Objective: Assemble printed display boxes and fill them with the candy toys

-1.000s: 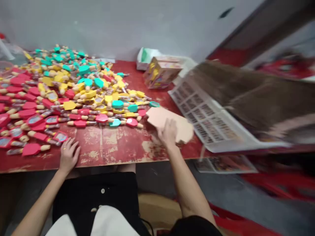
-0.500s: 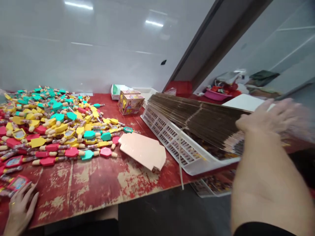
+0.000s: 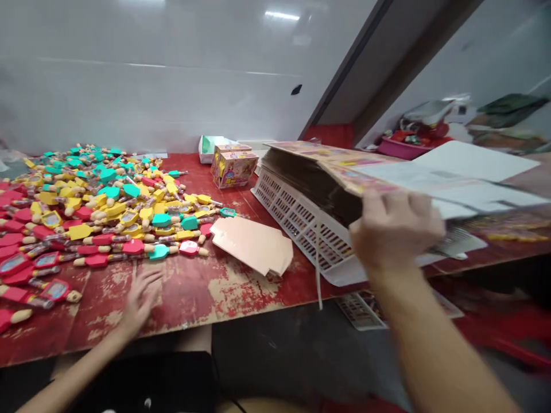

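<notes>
My right hand (image 3: 398,229) is closed on the near edge of some flat printed cardboard box blanks (image 3: 331,158), tilting them up off the stack. Under them the dark edges of more blanks (image 3: 310,186) show in a white slotted plastic basket (image 3: 297,221). My left hand (image 3: 141,299) lies on the red worn table, fingers stretched out and holding nothing. Just beyond it spreads a heap of small toys (image 3: 116,212) in yellow, teal and red, with wooden-looking ends. A single blank (image 3: 253,245), plain side up, lies between the heap and the basket.
Two made-up printed boxes (image 3: 235,167) stand at the back, beside a white tray (image 3: 206,150). A pink basin (image 3: 402,149) with mixed items is at the far right. Below the table edge sits another slotted basket (image 3: 361,312). A pale wall closes off the back.
My right hand has come down and closed on the blanks, raising their near edge so the printed faces show. My left hand has slid right, away from the toys at the left edge.
</notes>
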Demonstrator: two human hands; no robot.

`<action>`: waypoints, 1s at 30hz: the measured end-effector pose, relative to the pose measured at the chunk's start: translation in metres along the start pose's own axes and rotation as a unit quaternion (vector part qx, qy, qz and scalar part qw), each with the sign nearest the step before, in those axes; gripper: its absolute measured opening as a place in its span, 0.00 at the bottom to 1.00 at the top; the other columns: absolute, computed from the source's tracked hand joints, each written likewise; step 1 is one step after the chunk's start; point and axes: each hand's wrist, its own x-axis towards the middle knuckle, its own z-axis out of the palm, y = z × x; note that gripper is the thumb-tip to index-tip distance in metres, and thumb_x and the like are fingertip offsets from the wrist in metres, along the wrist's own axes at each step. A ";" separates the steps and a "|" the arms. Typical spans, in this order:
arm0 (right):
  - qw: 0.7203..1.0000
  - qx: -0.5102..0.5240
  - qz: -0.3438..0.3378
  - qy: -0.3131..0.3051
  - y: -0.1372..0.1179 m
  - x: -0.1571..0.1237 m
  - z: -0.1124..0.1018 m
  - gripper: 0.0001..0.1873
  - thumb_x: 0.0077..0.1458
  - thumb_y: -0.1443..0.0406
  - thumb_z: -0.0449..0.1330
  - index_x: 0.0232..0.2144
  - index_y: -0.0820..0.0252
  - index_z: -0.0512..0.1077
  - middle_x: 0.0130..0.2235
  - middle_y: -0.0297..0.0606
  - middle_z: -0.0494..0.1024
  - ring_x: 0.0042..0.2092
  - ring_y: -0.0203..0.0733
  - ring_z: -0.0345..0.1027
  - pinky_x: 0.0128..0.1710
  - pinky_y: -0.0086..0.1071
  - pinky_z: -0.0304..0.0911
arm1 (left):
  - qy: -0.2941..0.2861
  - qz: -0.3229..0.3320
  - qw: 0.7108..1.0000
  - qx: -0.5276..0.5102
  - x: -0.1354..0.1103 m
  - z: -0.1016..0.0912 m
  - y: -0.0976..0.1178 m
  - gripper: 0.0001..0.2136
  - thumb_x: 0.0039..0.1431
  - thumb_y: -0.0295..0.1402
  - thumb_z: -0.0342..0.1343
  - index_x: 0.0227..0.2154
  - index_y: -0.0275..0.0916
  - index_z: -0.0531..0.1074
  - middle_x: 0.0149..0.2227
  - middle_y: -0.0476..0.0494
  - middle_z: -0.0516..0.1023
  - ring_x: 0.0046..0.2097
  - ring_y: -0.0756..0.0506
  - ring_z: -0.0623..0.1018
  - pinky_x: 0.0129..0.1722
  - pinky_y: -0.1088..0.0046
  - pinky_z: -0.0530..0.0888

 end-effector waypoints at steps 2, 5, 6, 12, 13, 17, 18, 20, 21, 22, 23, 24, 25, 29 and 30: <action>0.998 -0.031 0.008 0.044 -0.065 -0.051 -0.014 0.22 0.66 0.67 0.45 0.49 0.64 0.78 0.38 0.53 0.77 0.41 0.55 0.68 0.36 0.47 0.60 | -0.108 -0.091 0.970 -0.196 0.031 0.052 0.052 0.18 0.65 0.46 0.58 0.50 0.40 0.78 0.55 0.36 0.79 0.60 0.38 0.76 0.64 0.55 0.71; 0.994 0.034 0.001 0.105 -0.159 -0.127 -0.034 0.19 0.63 0.71 0.50 0.48 0.62 0.78 0.36 0.46 0.78 0.36 0.45 0.68 0.37 0.40 0.61 | -0.209 -0.241 0.840 -0.440 0.078 0.123 0.097 0.28 0.57 0.44 0.67 0.59 0.42 0.70 0.61 0.34 0.74 0.63 0.35 0.75 0.60 0.52 0.75; 0.993 0.077 -0.015 0.090 -0.183 -0.147 -0.039 0.18 0.63 0.72 0.52 0.49 0.61 0.77 0.37 0.44 0.79 0.37 0.43 0.68 0.39 0.38 0.63 | -0.189 -0.269 0.811 -0.485 0.089 0.141 0.100 0.28 0.56 0.43 0.67 0.57 0.40 0.71 0.59 0.34 0.76 0.60 0.35 0.77 0.59 0.52 0.76; 0.946 0.247 0.209 -0.027 -0.192 -0.186 -0.020 0.23 0.68 0.54 0.52 0.53 0.63 0.74 0.52 0.52 0.75 0.55 0.50 0.68 0.58 0.46 0.62 | -0.127 -0.305 0.777 -0.535 0.086 0.152 0.060 0.23 0.40 0.25 0.73 0.42 0.32 0.75 0.42 0.39 0.84 0.44 0.41 0.84 0.61 0.54 0.74; 0.931 0.245 0.264 -0.062 -0.177 -0.182 -0.010 0.28 0.67 0.50 0.49 0.55 0.65 0.72 0.53 0.54 0.74 0.57 0.52 0.67 0.60 0.49 0.61 | -0.143 -0.303 0.776 -0.534 0.080 0.143 0.051 0.24 0.38 0.25 0.74 0.42 0.32 0.76 0.41 0.39 0.85 0.42 0.41 0.84 0.60 0.54 0.75; 0.893 0.239 0.313 -0.217 -0.130 -0.162 0.032 0.48 0.47 0.34 0.58 0.55 0.66 0.72 0.51 0.57 0.73 0.55 0.60 0.65 0.59 0.55 0.60 | -0.206 -0.287 0.769 -0.533 0.061 0.101 0.032 0.29 0.33 0.30 0.79 0.42 0.30 0.77 0.40 0.37 0.85 0.38 0.43 0.84 0.53 0.58 0.78; 0.890 0.241 0.309 -0.234 -0.125 -0.158 0.040 0.52 0.39 0.32 0.62 0.53 0.65 0.73 0.50 0.56 0.73 0.54 0.60 0.66 0.58 0.55 0.61 | -0.216 -0.283 0.769 -0.531 0.060 0.092 0.030 0.29 0.33 0.31 0.79 0.43 0.30 0.78 0.41 0.37 0.85 0.37 0.43 0.84 0.51 0.59 0.79; 0.883 0.240 0.303 -0.266 -0.126 -0.151 0.051 0.57 0.27 0.31 0.66 0.52 0.64 0.74 0.51 0.56 0.72 0.54 0.62 0.65 0.59 0.56 0.60 | -0.227 -0.277 0.772 -0.525 0.061 0.075 0.027 0.30 0.34 0.33 0.80 0.43 0.30 0.78 0.41 0.36 0.85 0.37 0.44 0.84 0.48 0.62 0.80; 0.881 0.239 0.301 -0.278 -0.129 -0.148 0.055 0.59 0.25 0.30 0.66 0.52 0.63 0.74 0.52 0.56 0.71 0.55 0.63 0.64 0.59 0.57 0.59 | -0.233 -0.273 0.774 -0.521 0.063 0.068 0.026 0.30 0.35 0.33 0.80 0.44 0.30 0.78 0.41 0.36 0.85 0.37 0.44 0.84 0.47 0.63 0.80; 0.879 0.237 0.297 -0.288 -0.132 -0.146 0.057 0.60 0.23 0.30 0.65 0.53 0.64 0.73 0.53 0.57 0.70 0.56 0.63 0.62 0.60 0.57 0.58 | -0.239 -0.269 0.777 -0.516 0.065 0.062 0.025 0.30 0.35 0.34 0.80 0.44 0.30 0.77 0.41 0.36 0.85 0.37 0.44 0.84 0.46 0.64 0.80; 0.878 0.237 0.292 -0.296 -0.136 -0.145 0.057 0.62 0.23 0.29 0.65 0.53 0.65 0.73 0.54 0.58 0.70 0.58 0.64 0.61 0.61 0.57 0.57 | -0.241 -0.265 0.781 -0.511 0.068 0.058 0.024 0.31 0.35 0.35 0.80 0.44 0.30 0.77 0.41 0.37 0.85 0.37 0.44 0.84 0.46 0.64 0.80; 0.878 0.234 0.290 -0.300 -0.139 -0.145 0.057 0.62 0.22 0.29 0.65 0.52 0.67 0.73 0.54 0.60 0.70 0.58 0.65 0.61 0.62 0.56 0.57 | -0.237 -0.260 0.787 -0.506 0.070 0.055 0.022 0.31 0.36 0.36 0.80 0.45 0.31 0.77 0.41 0.38 0.84 0.37 0.44 0.84 0.45 0.65 0.80; 0.880 0.226 0.292 -0.299 -0.141 -0.146 0.056 0.62 0.22 0.30 0.66 0.51 0.69 0.72 0.53 0.61 0.70 0.58 0.65 0.61 0.62 0.56 0.57 | -0.228 -0.255 0.794 -0.502 0.072 0.053 0.021 0.30 0.38 0.37 0.79 0.45 0.32 0.76 0.40 0.39 0.84 0.36 0.45 0.83 0.44 0.66 0.80; 0.907 0.155 0.310 -0.240 -0.135 -0.149 0.047 0.55 0.19 0.34 0.71 0.42 0.68 0.72 0.46 0.62 0.72 0.53 0.68 0.64 0.59 0.59 0.58 | -0.173 -0.253 0.814 -0.494 0.077 0.059 0.018 0.26 0.41 0.40 0.78 0.41 0.32 0.76 0.34 0.43 0.84 0.30 0.49 0.81 0.36 0.72 0.79; 0.914 0.155 0.299 -0.226 -0.130 -0.147 0.044 0.50 0.20 0.35 0.72 0.38 0.65 0.71 0.43 0.59 0.73 0.50 0.67 0.66 0.56 0.59 0.61 | -0.165 -0.253 0.815 -0.495 0.078 0.061 0.017 0.26 0.41 0.40 0.78 0.40 0.32 0.76 0.34 0.42 0.84 0.30 0.49 0.80 0.36 0.73 0.79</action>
